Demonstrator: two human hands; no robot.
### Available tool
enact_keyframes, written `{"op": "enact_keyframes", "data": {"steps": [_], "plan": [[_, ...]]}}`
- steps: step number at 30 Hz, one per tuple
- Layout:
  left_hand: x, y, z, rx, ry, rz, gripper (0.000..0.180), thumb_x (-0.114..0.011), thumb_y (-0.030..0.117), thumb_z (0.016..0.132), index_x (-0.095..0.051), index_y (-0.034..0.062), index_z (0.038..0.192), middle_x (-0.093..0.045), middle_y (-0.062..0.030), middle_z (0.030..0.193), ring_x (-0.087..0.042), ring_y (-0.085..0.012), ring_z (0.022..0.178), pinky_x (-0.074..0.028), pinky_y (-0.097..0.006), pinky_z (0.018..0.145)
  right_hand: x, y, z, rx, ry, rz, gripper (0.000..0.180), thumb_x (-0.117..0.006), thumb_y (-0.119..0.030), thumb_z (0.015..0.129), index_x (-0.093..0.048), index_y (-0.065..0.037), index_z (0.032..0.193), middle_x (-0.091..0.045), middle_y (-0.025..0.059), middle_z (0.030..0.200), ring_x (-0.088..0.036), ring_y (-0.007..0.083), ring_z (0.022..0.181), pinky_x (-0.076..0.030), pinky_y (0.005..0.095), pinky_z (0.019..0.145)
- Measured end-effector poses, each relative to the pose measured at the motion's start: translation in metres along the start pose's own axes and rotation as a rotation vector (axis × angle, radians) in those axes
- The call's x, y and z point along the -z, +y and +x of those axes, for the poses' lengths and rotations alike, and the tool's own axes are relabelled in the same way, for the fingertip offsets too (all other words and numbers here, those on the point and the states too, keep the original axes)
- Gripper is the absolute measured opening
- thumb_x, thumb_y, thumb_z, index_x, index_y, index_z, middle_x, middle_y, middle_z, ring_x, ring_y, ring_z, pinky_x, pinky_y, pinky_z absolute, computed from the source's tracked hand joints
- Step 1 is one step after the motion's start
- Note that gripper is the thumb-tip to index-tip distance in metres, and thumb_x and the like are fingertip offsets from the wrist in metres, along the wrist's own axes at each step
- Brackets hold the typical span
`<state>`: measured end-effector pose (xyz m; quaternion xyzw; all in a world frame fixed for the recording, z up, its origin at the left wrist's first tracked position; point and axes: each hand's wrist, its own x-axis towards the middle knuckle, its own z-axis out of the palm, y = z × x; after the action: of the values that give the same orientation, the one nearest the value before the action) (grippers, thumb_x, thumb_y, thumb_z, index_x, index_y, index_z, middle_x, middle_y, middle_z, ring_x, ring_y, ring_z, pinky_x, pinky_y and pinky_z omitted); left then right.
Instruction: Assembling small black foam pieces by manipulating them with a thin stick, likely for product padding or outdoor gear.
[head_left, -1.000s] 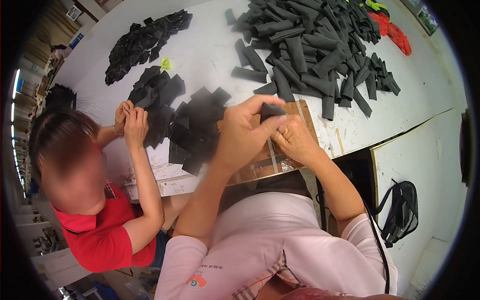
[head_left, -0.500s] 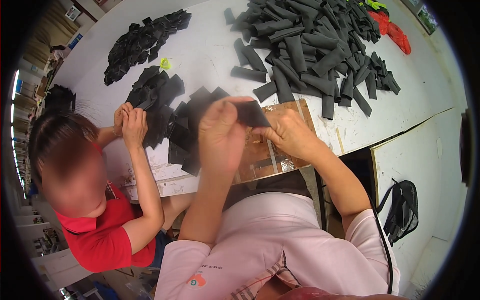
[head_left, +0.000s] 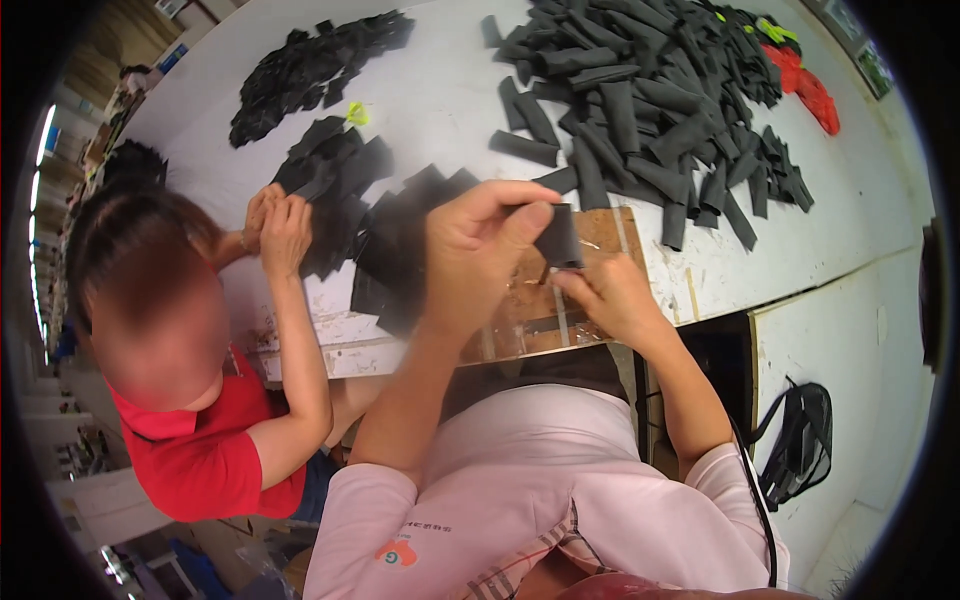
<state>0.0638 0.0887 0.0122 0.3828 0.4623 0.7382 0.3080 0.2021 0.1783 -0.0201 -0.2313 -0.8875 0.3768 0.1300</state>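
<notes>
My left hand (head_left: 478, 255) is closed, its thumb and fingers pinching the upper end of a short black fabric tube (head_left: 561, 238) above a brown board. My right hand (head_left: 618, 298) sits just under the tube's lower edge with fingers curled in. A small dark brown sliver shows by its fingertips; what they grip is hidden. Partly behind my left hand lies a stack of flat black fabric pieces (head_left: 395, 225). Across the table's far right spreads a big heap of black fabric tubes (head_left: 640, 100). The brown board (head_left: 530, 310) lies at the table's near edge.
On the left, a co-worker in a red shirt (head_left: 215, 455) handles another black fabric pile (head_left: 335, 180). A further dark pile (head_left: 300, 80) lies behind it. Red plastic (head_left: 805, 90) is at the far right. A black mesh bag (head_left: 800, 440) hangs beside the white panel on the right.
The black fabric tube has turned from slanting sideways to more upright. Both my hands moved slightly right, the right one lower. The view has shifted a little.
</notes>
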Motion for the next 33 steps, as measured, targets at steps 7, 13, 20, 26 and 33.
{"op": "enact_keyframes", "data": {"steps": [7, 13, 20, 26, 33], "plan": [[-0.001, 0.007, -0.002, -0.039, -0.025, 0.078, 0.013, -0.054, -0.004, 0.078, -0.059, -0.0036, 0.09, -0.059, -0.0062, 0.081, -0.054, -0.0076, 0.074, -0.044, -0.018, 0.066, 0.011, -0.027, -0.009, 0.05, 0.156, 0.342, 0.018, -0.058, -0.01, 0.077, -0.052, 0.002, 0.089, -0.049, 0.0083, 0.057, -0.047, 0.0151, 0.05, -0.036, 0.0272, 0.047], [-0.004, 0.007, -0.001, -0.127, 0.042, 0.237, 0.005, -0.059, 0.0, 0.074, -0.061, -0.003, 0.078, -0.061, -0.004, 0.07, -0.054, -0.0048, 0.063, -0.043, -0.017, 0.057, -0.001, -0.018, 0.005, 0.165, 0.199, -0.052, 0.012, -0.053, -0.01, 0.08, -0.052, 0.001, 0.077, -0.051, 0.0163, 0.062, -0.049, 0.0329, 0.056, -0.038, 0.0341, 0.051], [-0.006, 0.0, -0.002, -0.198, 0.087, 0.199, 0.006, -0.059, 0.002, 0.075, -0.061, -0.0036, 0.076, -0.058, -0.0027, 0.063, -0.049, -0.0022, 0.055, -0.039, -0.017, 0.047, -0.017, -0.013, 0.005, 0.161, 0.311, -0.027, 0.011, -0.05, -0.008, 0.083, -0.05, 0.002, 0.077, -0.048, 0.0164, 0.059, -0.047, 0.0315, 0.052, -0.037, 0.0338, 0.049], [-0.006, -0.002, -0.002, -0.215, 0.09, 0.171, 0.004, -0.06, 0.002, 0.075, -0.061, -0.0022, 0.075, -0.058, -0.0023, 0.065, -0.049, -0.0023, 0.057, -0.038, -0.017, 0.047, -0.019, -0.009, -0.005, 0.129, 0.324, 0.021, 0.015, -0.048, -0.008, 0.082, -0.048, 0.002, 0.071, -0.043, 0.0121, 0.054, -0.04, 0.0218, 0.046, -0.033, 0.0311, 0.046], [-0.007, -0.003, -0.004, -0.151, 0.088, 0.129, 0.004, -0.061, 0.003, 0.074, -0.06, -0.0012, 0.075, -0.057, -0.0026, 0.064, -0.048, -0.0042, 0.056, -0.039, -0.019, 0.049, -0.02, -0.014, -0.007, 0.141, 0.33, 0.064, 0.015, -0.048, -0.008, 0.08, -0.049, 0.003, 0.069, -0.042, 0.0078, 0.053, -0.037, 0.0135, 0.047, -0.031, 0.0277, 0.045]]}}
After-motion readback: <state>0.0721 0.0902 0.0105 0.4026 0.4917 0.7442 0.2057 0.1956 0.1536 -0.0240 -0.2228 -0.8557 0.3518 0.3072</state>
